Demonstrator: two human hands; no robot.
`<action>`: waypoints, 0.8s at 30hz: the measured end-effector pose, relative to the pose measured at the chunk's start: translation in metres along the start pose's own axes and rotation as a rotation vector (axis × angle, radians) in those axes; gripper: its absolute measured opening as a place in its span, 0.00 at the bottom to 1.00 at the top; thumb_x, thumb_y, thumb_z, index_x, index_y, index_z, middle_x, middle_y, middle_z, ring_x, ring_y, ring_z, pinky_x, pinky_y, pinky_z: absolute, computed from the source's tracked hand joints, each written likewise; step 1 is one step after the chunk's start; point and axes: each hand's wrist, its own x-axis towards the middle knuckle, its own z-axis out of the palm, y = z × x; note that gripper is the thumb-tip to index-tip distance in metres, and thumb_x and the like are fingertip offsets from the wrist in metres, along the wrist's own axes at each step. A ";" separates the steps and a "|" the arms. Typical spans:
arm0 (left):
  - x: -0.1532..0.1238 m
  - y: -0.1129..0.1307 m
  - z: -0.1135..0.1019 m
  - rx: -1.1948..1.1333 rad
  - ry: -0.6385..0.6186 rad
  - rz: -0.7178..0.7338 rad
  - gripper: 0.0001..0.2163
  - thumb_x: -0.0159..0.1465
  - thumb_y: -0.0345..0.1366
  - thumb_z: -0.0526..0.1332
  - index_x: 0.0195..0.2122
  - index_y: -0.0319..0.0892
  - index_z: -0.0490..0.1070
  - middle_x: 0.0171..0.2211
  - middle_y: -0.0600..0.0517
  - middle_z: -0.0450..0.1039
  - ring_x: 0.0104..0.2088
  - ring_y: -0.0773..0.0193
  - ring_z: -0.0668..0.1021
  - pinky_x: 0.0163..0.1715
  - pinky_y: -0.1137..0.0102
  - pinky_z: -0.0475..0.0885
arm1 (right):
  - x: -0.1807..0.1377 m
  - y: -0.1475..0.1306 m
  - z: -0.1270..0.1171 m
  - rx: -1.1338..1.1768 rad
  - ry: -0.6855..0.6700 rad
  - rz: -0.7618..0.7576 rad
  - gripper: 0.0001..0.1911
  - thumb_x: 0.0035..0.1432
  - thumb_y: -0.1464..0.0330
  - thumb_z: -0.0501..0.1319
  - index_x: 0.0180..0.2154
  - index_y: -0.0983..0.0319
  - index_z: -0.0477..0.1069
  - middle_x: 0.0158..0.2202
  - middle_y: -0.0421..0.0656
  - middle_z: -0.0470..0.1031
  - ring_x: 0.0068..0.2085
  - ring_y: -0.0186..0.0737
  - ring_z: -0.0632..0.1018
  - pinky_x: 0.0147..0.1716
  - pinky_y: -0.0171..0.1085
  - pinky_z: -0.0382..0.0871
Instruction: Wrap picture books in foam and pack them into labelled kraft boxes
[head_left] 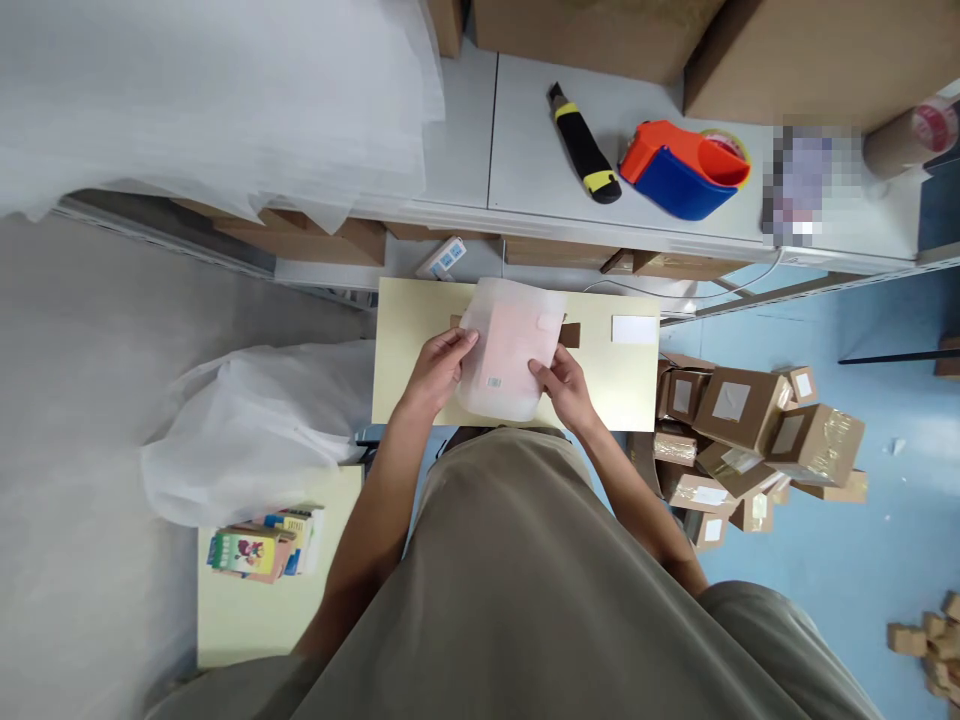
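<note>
A pinkish, flat rectangular item, perhaps a book, shows through a translucent white foam sheet or sleeve [514, 345] held above the pale yellow tabletop [409, 380]. My left hand [442, 365] pinches the left edge of the foam between thumb and fingers. At its right edge, my right hand [564, 385] grips the foam with the thumb on top. A small barcode label shows near the lower left of the wrapped item. Partly hidden beneath it lies a piece of brown cardboard [571, 335]. A white paper slip [634, 329] rests on the tabletop's right side.
On the shelf [517, 150] ahead lie a box cutter [583, 145] and an orange-and-blue tape dispenser [684, 170]. White foam sheets [225, 90] overhang at upper left. Taped cardboard boxes [739, 410] are piled at right. Several books [255, 550] lie on a lower-left table beside a white bag [255, 430].
</note>
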 end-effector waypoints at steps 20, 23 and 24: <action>-0.032 -0.020 0.051 0.002 -0.037 -0.059 0.21 0.61 0.54 0.78 0.43 0.42 0.82 0.40 0.47 0.85 0.45 0.53 0.85 0.43 0.62 0.79 | 0.002 0.002 -0.029 -0.005 -0.012 0.027 0.23 0.62 0.48 0.72 0.50 0.54 0.73 0.47 0.44 0.82 0.48 0.48 0.81 0.42 0.43 0.80; -0.037 -0.018 0.050 0.040 -0.044 0.009 0.24 0.64 0.61 0.74 0.41 0.42 0.82 0.41 0.47 0.84 0.45 0.54 0.84 0.44 0.63 0.79 | 0.004 0.001 -0.025 -0.030 -0.012 0.008 0.23 0.63 0.49 0.71 0.51 0.54 0.73 0.49 0.44 0.82 0.51 0.49 0.82 0.45 0.44 0.82; -0.038 -0.017 0.049 0.077 -0.046 0.029 0.25 0.64 0.61 0.75 0.41 0.42 0.82 0.41 0.47 0.85 0.45 0.54 0.84 0.44 0.64 0.78 | 0.004 0.001 -0.023 -0.038 -0.018 -0.004 0.23 0.64 0.49 0.71 0.53 0.54 0.74 0.51 0.45 0.83 0.53 0.50 0.82 0.47 0.45 0.82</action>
